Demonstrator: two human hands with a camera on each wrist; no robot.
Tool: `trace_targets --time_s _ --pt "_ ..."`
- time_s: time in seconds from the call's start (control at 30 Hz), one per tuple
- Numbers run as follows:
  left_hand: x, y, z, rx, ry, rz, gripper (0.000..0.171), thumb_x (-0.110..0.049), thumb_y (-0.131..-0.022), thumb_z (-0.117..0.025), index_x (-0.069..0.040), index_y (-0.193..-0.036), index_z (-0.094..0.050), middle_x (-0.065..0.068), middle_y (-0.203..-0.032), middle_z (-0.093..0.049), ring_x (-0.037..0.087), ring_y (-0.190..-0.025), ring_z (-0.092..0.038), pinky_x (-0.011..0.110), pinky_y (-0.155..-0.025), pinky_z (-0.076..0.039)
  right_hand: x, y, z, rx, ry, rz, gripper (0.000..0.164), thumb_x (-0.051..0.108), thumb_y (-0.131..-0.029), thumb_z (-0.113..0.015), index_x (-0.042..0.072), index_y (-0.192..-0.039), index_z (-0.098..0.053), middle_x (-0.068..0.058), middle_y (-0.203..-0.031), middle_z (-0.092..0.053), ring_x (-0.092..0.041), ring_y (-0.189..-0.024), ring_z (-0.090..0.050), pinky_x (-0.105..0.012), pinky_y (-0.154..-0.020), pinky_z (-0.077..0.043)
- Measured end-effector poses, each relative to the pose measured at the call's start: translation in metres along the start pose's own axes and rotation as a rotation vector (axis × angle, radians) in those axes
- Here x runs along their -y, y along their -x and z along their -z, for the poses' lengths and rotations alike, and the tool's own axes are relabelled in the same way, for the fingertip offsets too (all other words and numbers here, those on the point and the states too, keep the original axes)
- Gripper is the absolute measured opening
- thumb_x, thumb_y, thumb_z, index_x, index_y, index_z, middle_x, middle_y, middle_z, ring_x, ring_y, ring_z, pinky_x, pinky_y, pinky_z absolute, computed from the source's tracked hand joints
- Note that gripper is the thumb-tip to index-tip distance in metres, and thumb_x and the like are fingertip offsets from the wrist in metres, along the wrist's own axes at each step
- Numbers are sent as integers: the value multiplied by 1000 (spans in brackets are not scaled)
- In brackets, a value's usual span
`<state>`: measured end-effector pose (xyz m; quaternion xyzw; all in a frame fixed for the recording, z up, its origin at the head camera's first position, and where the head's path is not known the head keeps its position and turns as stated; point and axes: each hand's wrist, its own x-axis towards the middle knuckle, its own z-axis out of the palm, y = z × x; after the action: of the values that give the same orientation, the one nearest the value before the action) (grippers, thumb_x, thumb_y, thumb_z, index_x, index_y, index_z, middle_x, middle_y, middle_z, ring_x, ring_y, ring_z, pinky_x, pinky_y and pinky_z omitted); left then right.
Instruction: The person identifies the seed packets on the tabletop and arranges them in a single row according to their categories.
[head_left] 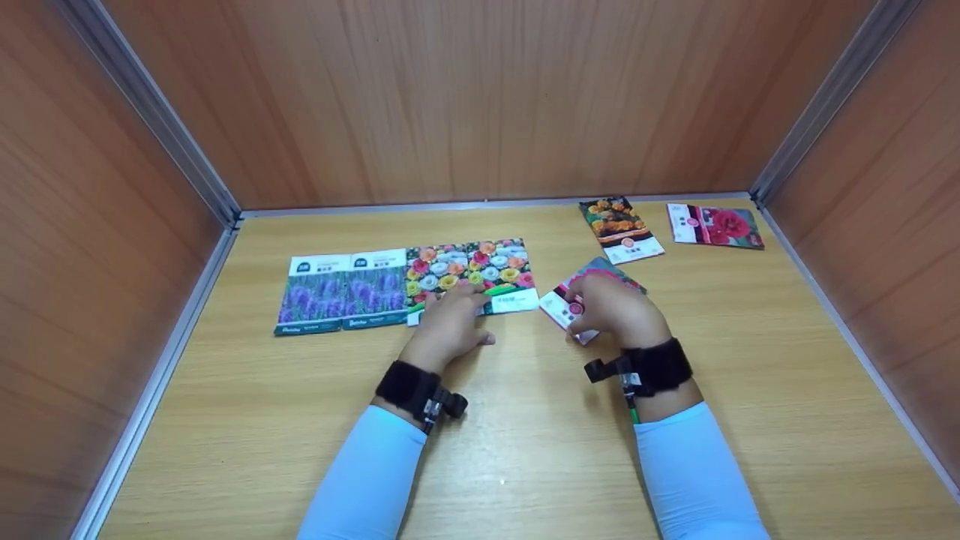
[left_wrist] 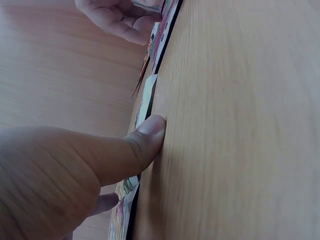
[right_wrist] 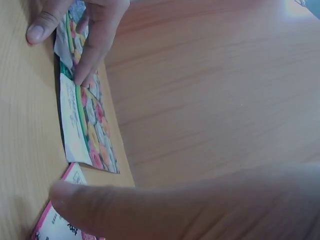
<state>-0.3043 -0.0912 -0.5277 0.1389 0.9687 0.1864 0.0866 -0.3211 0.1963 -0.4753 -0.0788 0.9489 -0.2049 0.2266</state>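
Observation:
My left hand (head_left: 448, 322) rests on two side-by-side seed packets with multicoloured flowers, its fingers fairly straight; the right one of these packets (head_left: 514, 264) is mostly uncovered. In the left wrist view, the left thumb (left_wrist: 147, 137) touches the wood beside the packets' edge. A pink-flower seed packet (head_left: 556, 306) lies at a slant just to the right, and my right hand (head_left: 622, 309) pinches it between thumb and curved fingers. The hand covers much of that packet. The right wrist view has the right thumb (right_wrist: 75, 197) over its white end.
Two purple-flower seed packets (head_left: 375, 291) lie left of the multicoloured ones, in the same row. Behind my right hand are an orange-flower packet (head_left: 619, 227) and a red-flower packet (head_left: 715, 226). Wood-grain panels (head_left: 480, 105) wall the table (head_left: 510, 450) at the back and both sides.

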Motion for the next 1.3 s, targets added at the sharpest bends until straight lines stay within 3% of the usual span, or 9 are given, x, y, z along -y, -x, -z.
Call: trace_targets --time_s 0.2,0.33,0.47,0.57,0.7,0.83,1.17,1.3 --pt "-1 1 1 1 -14 -3 77 -41 -96 -94 -18 -163 -64 2 -179 -50 29 -171 -40 75 -139 -23 -10 -7 -8 -90 84 -22 56 27 -90 -99 5 -136 -76 -13 -127 -76 -33 -117 -63 -56 -109 -58" --pt "-1 1 1 1 -15 -2 76 -42 -96 -93 -18 -162 -65 2 -178 -51 30 -170 -41 75 -139 -22 -14 -11 -9 -86 108 -2 58 17 -92 -96 6 -145 -74 -16 -136 -72 -35 -121 -62 -61 -115 -57" --pt "-1 2 0 -4 -16 2 75 -41 -95 -94 -19 -161 -66 2 -178 -51 30 -169 -42 76 -139 -20 -18 -13 -8 -54 95 -4 59 6 -98 -84 10 -155 -69 -18 -151 -67 -36 -126 -61 -64 -121 -54" --pt "0 2 -2 -4 -16 1 74 -41 -96 -93 -19 -161 -66 2 -178 -52 31 -169 -42 77 -139 -20 -22 -15 -8 -47 73 -18 63 -3 -101 -70 13 -162 -63 -20 -168 -58 -40 -149 -57 -67 -131 -44" --pt "0 2 -2 -1 -25 -6 75 -43 -97 -92 -19 -162 -65 2 -178 -51 31 -170 -41 77 -139 -20 -25 -18 -8 -43 21 -47 71 -12 -101 -54 17 -166 -59 -20 -182 -41 -46 -171 -36 -70 -138 -31" --pt "0 2 -2 6 -45 -8 76 -45 -98 -90 -19 -164 -62 3 -180 -48 31 -171 -39 76 -139 -21 -26 -19 -8 -35 -25 -62 74 -15 -101 -50 19 -165 -61 -18 -185 -37 -46 -173 -30 -72 -138 -28" --pt "0 1 -2 30 -50 22 79 -46 -100 -88 -19 -168 -58 4 -183 -44 30 -176 -28 74 -141 -16 -28 -25 -12 -63 -19 -20 81 -21 -96 -49 20 -164 -62 -15 -187 -33 -45 -175 -27 -69 -140 -25" --pt "-1 1 -2 37 -40 31 79 -46 -100 -88 -19 -168 -57 6 -184 -41 31 -177 -26 73 -142 -15 -31 -28 -14 -71 -7 -7 76 -17 -102 -45 22 -165 -61 -13 -188 -33 -44 -175 -27 -70 -140 -25"
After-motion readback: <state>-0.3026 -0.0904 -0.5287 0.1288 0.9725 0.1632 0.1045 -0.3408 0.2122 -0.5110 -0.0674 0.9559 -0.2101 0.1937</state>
